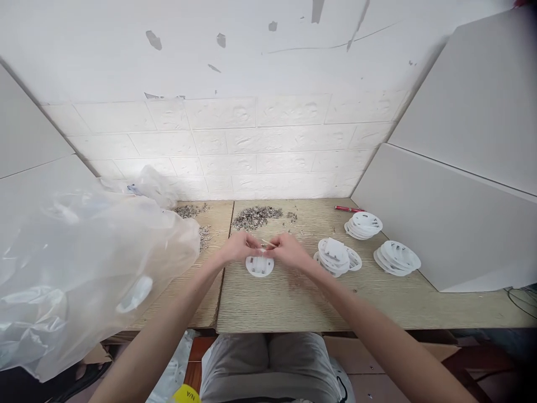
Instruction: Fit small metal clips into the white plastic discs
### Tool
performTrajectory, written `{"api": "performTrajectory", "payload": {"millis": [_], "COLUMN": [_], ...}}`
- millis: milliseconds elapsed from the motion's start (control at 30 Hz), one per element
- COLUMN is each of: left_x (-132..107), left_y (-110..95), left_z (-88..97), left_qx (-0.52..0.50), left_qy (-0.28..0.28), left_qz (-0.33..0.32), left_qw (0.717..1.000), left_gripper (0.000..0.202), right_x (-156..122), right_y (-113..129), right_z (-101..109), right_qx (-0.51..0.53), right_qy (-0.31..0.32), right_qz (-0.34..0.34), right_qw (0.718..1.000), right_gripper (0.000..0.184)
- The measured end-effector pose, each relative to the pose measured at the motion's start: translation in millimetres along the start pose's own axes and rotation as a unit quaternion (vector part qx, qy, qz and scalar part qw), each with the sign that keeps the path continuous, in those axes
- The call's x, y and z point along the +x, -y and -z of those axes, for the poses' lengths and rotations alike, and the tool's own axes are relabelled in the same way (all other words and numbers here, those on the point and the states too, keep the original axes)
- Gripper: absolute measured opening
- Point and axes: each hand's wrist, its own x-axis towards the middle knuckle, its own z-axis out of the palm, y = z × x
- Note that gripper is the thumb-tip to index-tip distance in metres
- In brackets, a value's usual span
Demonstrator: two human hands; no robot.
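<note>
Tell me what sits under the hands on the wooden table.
A white round plastic disc lies under the left hand and right hand. Their fingers cover its top edge; what they pinch is unclear.

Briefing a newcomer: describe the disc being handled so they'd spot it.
On the table, find the grey pile of metal bits. Just before it, where the left hand and right hand meet, lies a white disc. Unlike the stacks beside it, it lies alone.

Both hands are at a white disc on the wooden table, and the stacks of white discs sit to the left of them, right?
Not quite. The head view shows the left hand and right hand at the white disc on the wooden table, but the stacks of white discs sit to their right.
</note>
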Motion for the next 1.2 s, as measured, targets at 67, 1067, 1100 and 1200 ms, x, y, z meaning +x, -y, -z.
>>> {"api": "performTrajectory", "payload": {"millis": [67,1067,1100,1200], "left_x": [1.1,-23.4,-23.2,-23.6], "left_y": [-2.7,20.4,21.2,24.1], "left_z": [1.3,-29.7,-27.2,-23.7], "left_qx": [-0.017,0.008,-0.023,-0.085], "left_qy": [0.071,-0.052,-0.038,-0.03], "left_qz": [0.053,-0.028,-0.022,-0.02], "left_qw": [0.996,0.998,0.999,0.996], "left_gripper": [0.015,0.029,0.033,0.04], "right_x": [4.0,-29.3,-30.1,-35.1], "right_y": [-2.7,-23.9,-24.8,-26.2], "right_z": [2.9,-24.1,-22.1,-13.5], "right_qx": [0.051,0.096,0.107,0.132], "right_qy": [0.079,-0.042,-0.045,-0.071], "right_qz": [-0.043,0.04,0.048,0.069], "right_qw": [0.995,0.994,0.992,0.986], "right_gripper": [0.009,0.023,0.023,0.026]}}
